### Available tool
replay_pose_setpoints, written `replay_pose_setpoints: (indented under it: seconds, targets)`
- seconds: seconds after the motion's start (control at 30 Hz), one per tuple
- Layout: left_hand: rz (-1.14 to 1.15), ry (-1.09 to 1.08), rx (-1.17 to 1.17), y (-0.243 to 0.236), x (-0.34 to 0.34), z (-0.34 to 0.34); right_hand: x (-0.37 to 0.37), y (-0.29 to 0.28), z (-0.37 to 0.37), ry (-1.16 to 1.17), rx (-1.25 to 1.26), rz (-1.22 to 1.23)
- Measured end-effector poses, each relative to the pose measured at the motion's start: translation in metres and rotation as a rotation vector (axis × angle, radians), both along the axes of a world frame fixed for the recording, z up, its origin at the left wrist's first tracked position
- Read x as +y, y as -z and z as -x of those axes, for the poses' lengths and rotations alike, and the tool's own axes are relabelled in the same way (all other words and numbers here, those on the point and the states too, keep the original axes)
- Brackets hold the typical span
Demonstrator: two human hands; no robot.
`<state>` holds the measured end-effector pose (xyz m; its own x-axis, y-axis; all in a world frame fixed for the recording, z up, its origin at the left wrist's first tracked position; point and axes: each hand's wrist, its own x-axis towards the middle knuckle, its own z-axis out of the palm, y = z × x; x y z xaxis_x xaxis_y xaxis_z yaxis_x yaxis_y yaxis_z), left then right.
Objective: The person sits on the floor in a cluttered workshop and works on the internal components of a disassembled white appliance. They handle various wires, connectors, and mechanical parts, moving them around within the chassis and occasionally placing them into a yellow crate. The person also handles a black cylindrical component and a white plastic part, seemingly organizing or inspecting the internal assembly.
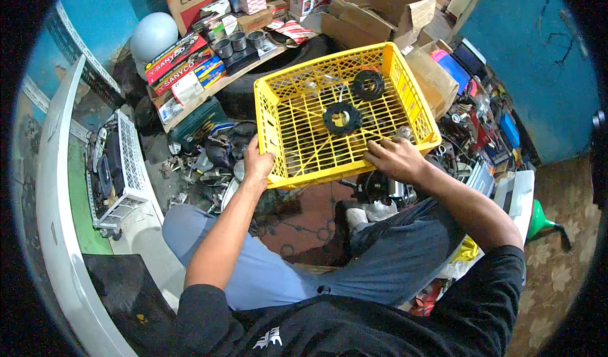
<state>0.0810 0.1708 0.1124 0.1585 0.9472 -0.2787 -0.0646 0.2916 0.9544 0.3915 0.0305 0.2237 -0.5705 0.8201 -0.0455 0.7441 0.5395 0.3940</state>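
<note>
A yellow plastic crate [329, 177] with a grid bottom is held up in front of me, above my lap. My left hand [258, 164] grips its near left corner, fingers wrapped round the edge. Over the near rim at the right, my right hand [399, 159] curls its fingers into the crate. Inside lie two black ring-shaped parts with notched edges: one ring part [347, 128] near the middle, another ring part [368, 93] farther back. A small roundish metal piece [404, 132] sits in the crate beside my right fingers.
Behind the crate, a board [237, 75] bears small boxes and several metal cups, above a black tyre [234, 94]. An open cardboard box [373, 15] stands at the back. Loose parts [206, 161] crowd the left floor, near a white rack [133, 161]. A green funnel [539, 221] is at right.
</note>
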Motion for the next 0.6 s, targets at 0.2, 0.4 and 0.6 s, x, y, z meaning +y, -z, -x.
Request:
replay_pose_setpoints:
  seconds: [0.2, 0.4, 0.6]
  targets:
    - [-0.012, -0.075, 0.016, 0.023, -0.001, 0.034, 0.027, 0.015, 0.022, -0.057, 0.095, 0.155]
    - [-0.089, -0.114, 0.038, 0.032, -0.001, 0.062, 0.053, 0.021, 0.049, -0.146, 0.089, 0.390]
    - [-0.124, -0.069, 0.065, 0.029, 0.002, 0.094, 0.065, 0.017, 0.065, -0.064, 0.061, 0.589]
